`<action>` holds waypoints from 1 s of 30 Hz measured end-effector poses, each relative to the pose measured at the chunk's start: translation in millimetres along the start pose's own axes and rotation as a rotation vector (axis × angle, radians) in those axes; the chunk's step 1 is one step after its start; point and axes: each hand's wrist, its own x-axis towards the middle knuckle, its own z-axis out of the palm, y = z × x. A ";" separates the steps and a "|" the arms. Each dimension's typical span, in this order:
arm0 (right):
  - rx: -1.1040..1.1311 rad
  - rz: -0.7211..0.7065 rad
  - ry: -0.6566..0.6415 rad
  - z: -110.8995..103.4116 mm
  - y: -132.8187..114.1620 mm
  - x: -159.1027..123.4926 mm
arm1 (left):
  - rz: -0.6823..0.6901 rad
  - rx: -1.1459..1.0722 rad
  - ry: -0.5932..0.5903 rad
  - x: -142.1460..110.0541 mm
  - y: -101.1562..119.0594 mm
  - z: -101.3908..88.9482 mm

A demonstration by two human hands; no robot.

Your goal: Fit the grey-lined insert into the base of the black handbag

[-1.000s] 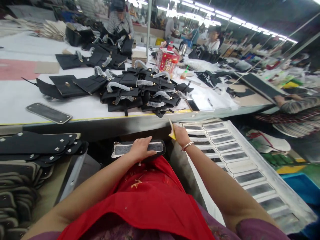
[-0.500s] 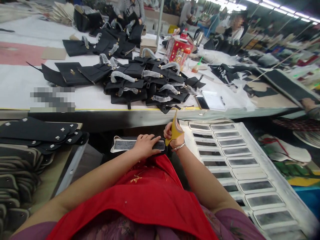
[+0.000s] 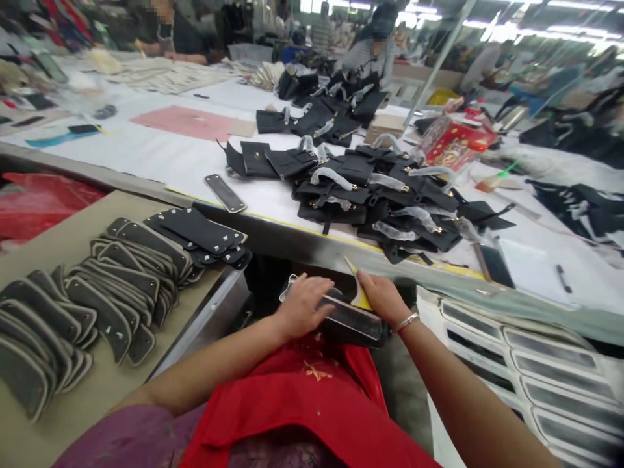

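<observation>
In front of my red apron, a dark rectangular panel (image 3: 353,320) lies on a black support. My left hand (image 3: 306,305) rests on its left part, fingers extended and slightly apart. My right hand (image 3: 385,296) grips a yellow scraper (image 3: 361,298), whose lower edge is at the panel's far edge; whether it touches is unclear. A pale loop-shaped rim (image 3: 288,286) shows past my left fingers. Right of my right hand lies a white sheet with rows of dark rectangular pieces (image 3: 556,367).
Stacked dark, pale-edged panels (image 3: 117,279) cover a board at left. One loose panel (image 3: 225,193) lies on the white table (image 3: 166,153). Black bags with wrapped handles (image 3: 370,182) are piled ahead. A phone (image 3: 493,263) and pen (image 3: 564,278) sit by the table's edge. Co-workers stand beyond.
The view has swung left, revealing more stacked panels. The yellow scraper, held up beside the panel before, is now at its far edge. My left hand stays on the panel.
</observation>
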 end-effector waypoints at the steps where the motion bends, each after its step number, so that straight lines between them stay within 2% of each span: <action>1: -0.085 -0.017 -0.041 1.2 -4.7 7.6 | -0.101 -0.112 0.125 -7.8 -17.6 -9.5; 3: -0.313 -0.075 -0.116 7.5 -16.5 25.8 | -0.305 -0.402 0.274 -17.8 -50.0 -18.8; 4: -0.415 -0.111 -0.148 11.8 -23.0 36.4 | -0.375 -0.550 0.291 -19.8 -62.4 -18.3; 7: -0.590 -0.243 -0.218 25.7 -41.8 70.1 | -0.459 -0.866 0.198 -17.7 -78.9 -4.3; 10: -0.656 -0.380 -0.257 36.2 -56.7 99.1 | -0.502 -0.954 0.137 -13.6 -74.9 8.0; 12: -0.671 -0.484 -0.286 41.1 -64.1 113.3 | -0.522 -0.937 0.125 -13.2 -71.2 8.9; 16: -0.645 -0.720 -0.379 48.3 -73.9 130.5 | -0.579 -0.899 0.141 -15.7 -71.8 5.4; 19: -0.612 -0.846 -0.426 52.5 -77.6 139.0 | -0.665 -0.958 0.147 -17.4 -76.5 9.2; 23: -0.584 -0.926 -0.471 57.2 -77.3 150.5 | -0.822 -1.189 0.168 -16.1 -82.7 20.3; 27: -0.541 -0.963 -0.491 62.8 -72.3 157.4 | -0.894 -1.492 0.271 -11.8 -83.6 26.6; 30: -0.516 -0.965 -0.499 66.4 -69.4 156.7 | -0.986 -1.514 0.338 -10.2 -80.4 26.8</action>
